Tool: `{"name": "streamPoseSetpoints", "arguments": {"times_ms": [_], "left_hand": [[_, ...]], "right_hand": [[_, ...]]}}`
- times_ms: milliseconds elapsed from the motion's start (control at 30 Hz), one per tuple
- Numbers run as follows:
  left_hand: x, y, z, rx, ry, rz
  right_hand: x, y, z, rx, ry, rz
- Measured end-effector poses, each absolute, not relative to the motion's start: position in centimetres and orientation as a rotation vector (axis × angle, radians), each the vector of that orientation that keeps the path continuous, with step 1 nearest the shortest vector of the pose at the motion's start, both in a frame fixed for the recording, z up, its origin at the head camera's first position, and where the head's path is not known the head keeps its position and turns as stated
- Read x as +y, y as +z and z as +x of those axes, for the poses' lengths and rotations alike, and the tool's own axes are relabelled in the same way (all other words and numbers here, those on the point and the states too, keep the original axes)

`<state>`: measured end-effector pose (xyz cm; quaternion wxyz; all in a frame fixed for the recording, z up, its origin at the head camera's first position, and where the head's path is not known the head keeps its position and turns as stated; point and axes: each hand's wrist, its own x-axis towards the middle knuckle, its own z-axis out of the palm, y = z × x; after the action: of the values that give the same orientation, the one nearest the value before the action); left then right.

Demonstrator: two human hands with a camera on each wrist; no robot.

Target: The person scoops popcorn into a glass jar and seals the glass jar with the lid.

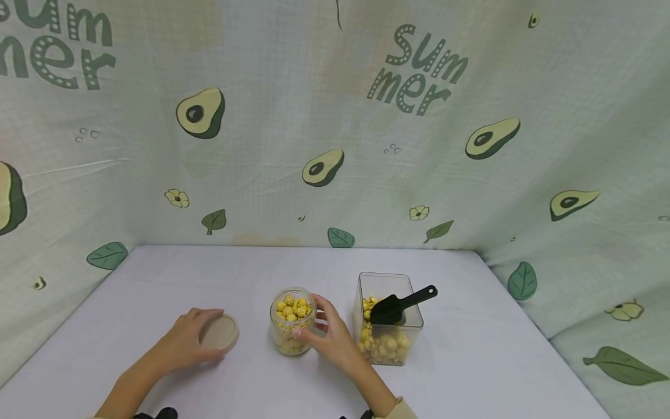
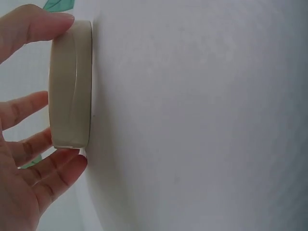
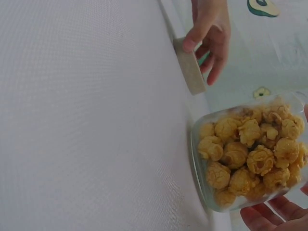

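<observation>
Left of centre on the white table, my left hand (image 1: 189, 337) holds a round beige lid (image 1: 222, 333) by its rim. In the left wrist view, the thumb lies on one side of the lid (image 2: 71, 86) and the fingertips are at the other. My right hand (image 1: 334, 338) grips a clear jar (image 1: 274, 329) from its right side, thumb in front and fingers behind. Yellow caramel popcorn (image 1: 291, 307) fills the jar, which is uncovered and upright. The right wrist view shows the popcorn (image 3: 250, 159) through the jar's wall, with fingertips (image 3: 262, 216) against the glass.
A clear square container (image 1: 384, 284), partly filled with popcorn, stands right of the jar, close to my right hand. A black scoop (image 1: 400, 305) rests in it, handle leaning out over the right rim. Behind the table (image 1: 235, 273) hangs an avocado-print cloth (image 1: 262, 116).
</observation>
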<state>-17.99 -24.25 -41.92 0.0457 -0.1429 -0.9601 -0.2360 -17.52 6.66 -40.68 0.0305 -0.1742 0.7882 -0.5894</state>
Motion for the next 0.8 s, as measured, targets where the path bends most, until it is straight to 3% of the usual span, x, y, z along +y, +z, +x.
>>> {"name": "streamPoseSetpoints", "arguments": {"times_ms": [533, 800], "left_hand": [[-24.7, -42.0, -18.3, -2.954, -0.773, -0.453], [-23.0, -40.1, -18.1, -2.845, -0.787, -0.464]], "right_hand": [[6.6, -40.9, -17.6, 2.433, -1.823, -0.534], [6.6, -40.8, -17.6, 2.433, -1.829, -0.532]]}}
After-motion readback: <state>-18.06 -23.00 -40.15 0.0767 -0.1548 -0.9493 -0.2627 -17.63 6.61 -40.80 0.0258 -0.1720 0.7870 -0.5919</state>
